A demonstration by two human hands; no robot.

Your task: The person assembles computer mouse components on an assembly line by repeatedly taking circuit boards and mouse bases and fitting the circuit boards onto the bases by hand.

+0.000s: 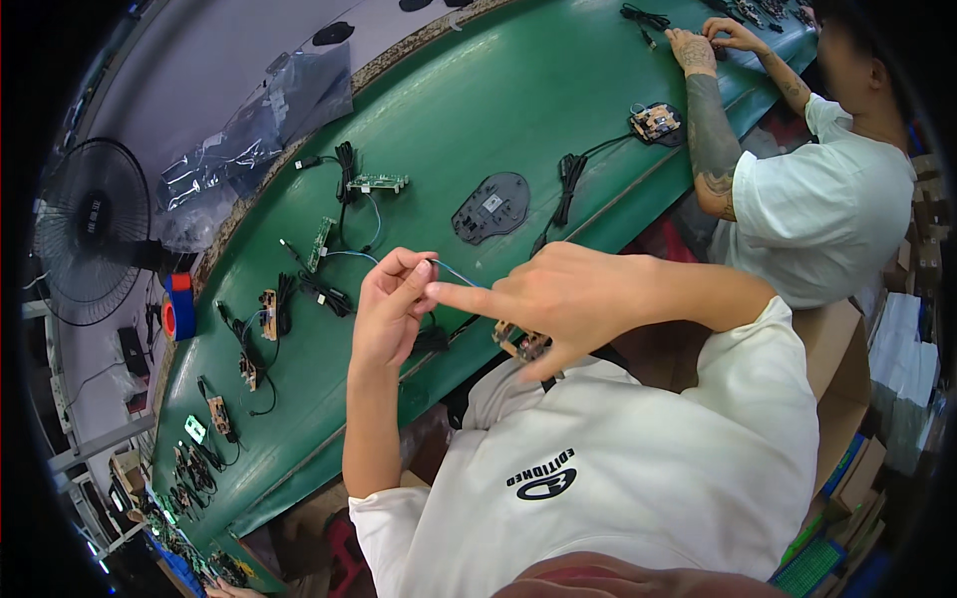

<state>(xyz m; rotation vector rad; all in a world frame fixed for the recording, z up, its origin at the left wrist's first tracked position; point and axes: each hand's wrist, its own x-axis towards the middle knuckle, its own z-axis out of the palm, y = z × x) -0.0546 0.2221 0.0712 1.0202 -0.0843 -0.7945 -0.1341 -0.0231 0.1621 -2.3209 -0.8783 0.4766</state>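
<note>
At the middle of the frame, thin blue wire (457, 272) runs between the person's two hands, above the near edge of the green table (429, 130). The left hand (392, 304) is closed in a pinch, thumb against forefinger on the wire's small dark end. The right hand (583, 294) reaches across with its forefinger straight and the tip at or close to the left thumb; its thumb stands apart below. Under that palm shows a tan circuit board (523, 343); whether the hidden fingers grip it, I cannot tell.

The wire should be very light and limp, bending freely and easily pulled loose where it joins a board, so the dark end is the better place to pinch. The board looks light but stiff, with delicate parts on its face; its edges would be the safer hold.

Just above the hands lies a black mouse-shaped shell (490, 208); to its upper left, a green circuit board (380, 183).
</note>
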